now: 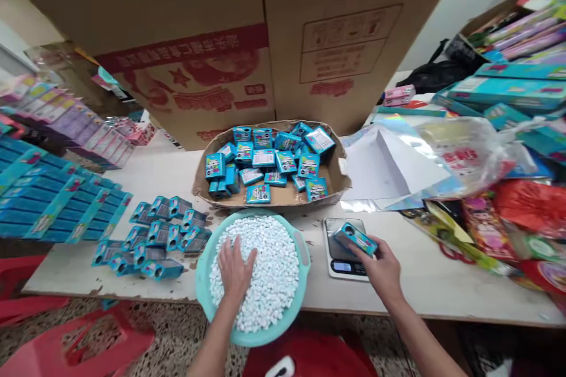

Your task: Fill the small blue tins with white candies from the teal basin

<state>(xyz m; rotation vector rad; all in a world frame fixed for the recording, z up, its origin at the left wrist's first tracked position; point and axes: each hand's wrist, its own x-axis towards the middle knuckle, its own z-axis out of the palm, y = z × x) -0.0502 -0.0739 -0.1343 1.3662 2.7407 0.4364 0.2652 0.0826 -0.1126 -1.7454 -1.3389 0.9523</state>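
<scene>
My left hand (235,271) rests with spread fingers on a heap of small white pellets (275,271). These fill a round mint-green basin (202,278) that sticks out past the table's front edge. My right hand (384,270) grips a small blue box (363,240) by its near side, just over the plate of a kitchen scale (328,256). Whether the box touches the scale is unclear. The scale's display is lit, but its reading is too small to make out. To the left of the basin lie several similar blue boxes (158,232), some with open ends.
Behind the basin, a cut-down cardboard tray (265,199) holds several blue boxes. Large cartons (327,94) stand behind it. Stacked blue display boxes (53,200) are at left. Plastic bags (464,150), red scissors (455,252) and packets lie at right. Red stools (88,347) stand below.
</scene>
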